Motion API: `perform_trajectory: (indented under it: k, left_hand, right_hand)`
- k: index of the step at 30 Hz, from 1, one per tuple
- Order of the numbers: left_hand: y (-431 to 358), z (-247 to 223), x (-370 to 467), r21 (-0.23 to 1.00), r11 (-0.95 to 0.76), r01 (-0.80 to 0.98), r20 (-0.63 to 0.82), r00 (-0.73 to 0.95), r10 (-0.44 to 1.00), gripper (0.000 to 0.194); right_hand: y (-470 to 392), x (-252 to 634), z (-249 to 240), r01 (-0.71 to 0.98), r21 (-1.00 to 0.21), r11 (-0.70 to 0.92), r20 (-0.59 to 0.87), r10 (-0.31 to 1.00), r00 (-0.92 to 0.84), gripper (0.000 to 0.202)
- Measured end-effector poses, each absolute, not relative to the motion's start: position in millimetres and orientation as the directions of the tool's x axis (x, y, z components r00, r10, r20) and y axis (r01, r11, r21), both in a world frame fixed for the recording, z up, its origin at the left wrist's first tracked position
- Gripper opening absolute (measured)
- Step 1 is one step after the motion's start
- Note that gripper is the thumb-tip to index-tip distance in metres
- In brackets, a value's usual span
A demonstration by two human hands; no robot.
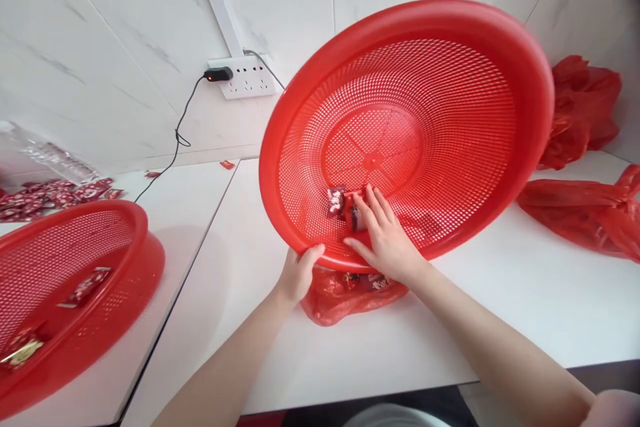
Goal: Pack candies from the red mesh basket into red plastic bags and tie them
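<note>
A large red plastic mesh basket [470, 133] is tilted toward me above the white table. My left hand [299, 273] grips its near rim, thumb over the edge and the other fingers hidden beneath. Inside the basket, my right hand [385, 233] has its fingers apart and reaches the small wrapped packets lying low in it. One dark red packet [336, 201] shows beside another packet [356, 219] partly covered by my fingers. Under the near rim lies a red plastic bag [330, 303] with several wrapped packets [377, 281] showing at its mouth.
At left, a second red basket [150, 260] holds a few packets. Behind it are a packet pile [55, 195] and a clear plastic container [60, 159]. A power strip [247, 78] with a black cable [181, 137] is on the wall. Red bags [583, 110] stand at right.
</note>
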State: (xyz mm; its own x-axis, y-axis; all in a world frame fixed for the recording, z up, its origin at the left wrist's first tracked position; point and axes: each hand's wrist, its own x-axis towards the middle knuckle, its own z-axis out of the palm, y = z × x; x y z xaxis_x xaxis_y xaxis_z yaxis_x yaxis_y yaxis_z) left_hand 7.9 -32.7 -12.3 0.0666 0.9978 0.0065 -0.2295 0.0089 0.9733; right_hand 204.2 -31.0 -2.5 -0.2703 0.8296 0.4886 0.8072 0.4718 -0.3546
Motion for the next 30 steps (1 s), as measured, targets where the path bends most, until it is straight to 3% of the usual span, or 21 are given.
perform_trajectory:
  k: [5,8,12,16,20,24,26,30]
  left_hand:
    - [-32.6,-9.7,12.3,0.953,-0.027,-0.302,0.02,-0.024,0.999,0.031]
    - [-25.4,-5.9,8.9,0.938,-0.012,-0.346,-0.004,-0.044,0.999,0.032]
    - [-18.9,-1.1,4.4,0.933,0.033,-0.357,-0.067,-0.085,0.994,0.037]
    - [-14.1,0.2,-0.4,0.953,0.07,-0.296,-0.115,-0.136,0.984,0.032]
    - [-10.8,-0.6,-4.9,0.959,0.058,-0.277,-0.103,-0.15,0.983,0.03]
    - [-8.7,1.2,-8.4,0.966,0.027,-0.257,-0.07,-0.159,0.985,0.029]
    - [-6.9,2.4,-10.0,0.966,0.017,-0.258,-0.063,-0.171,0.983,0.03]
    - [-2.0,2.5,-14.1,0.959,-0.012,-0.284,-0.049,-0.205,0.977,0.027]
  right_hand:
    - [-33.7,205.0,-2.8,0.684,-0.322,0.655,0.355,0.753,-0.554,0.09]
    - [-32.7,207.7,-2.8,0.641,-0.335,0.691,0.353,0.722,-0.595,0.091]
    - [-29.6,210.6,-3.1,0.634,-0.399,0.662,0.349,0.749,-0.563,0.056]
    - [-31.2,209.5,2.8,0.547,-0.597,0.587,0.39,0.808,-0.443,0.037]
    - [-34.1,207.8,8.7,0.443,-0.781,0.44,0.345,0.895,-0.282,0.032]
    - [-34.4,210.7,11.3,0.37,-0.884,0.285,0.247,0.958,-0.148,0.041]
    - [-33.9,213.3,14.5,0.324,-0.909,0.263,0.218,0.961,-0.167,0.045]
    - [-32.6,218.1,22.5,0.312,-0.893,0.324,0.247,0.933,-0.263,0.032]
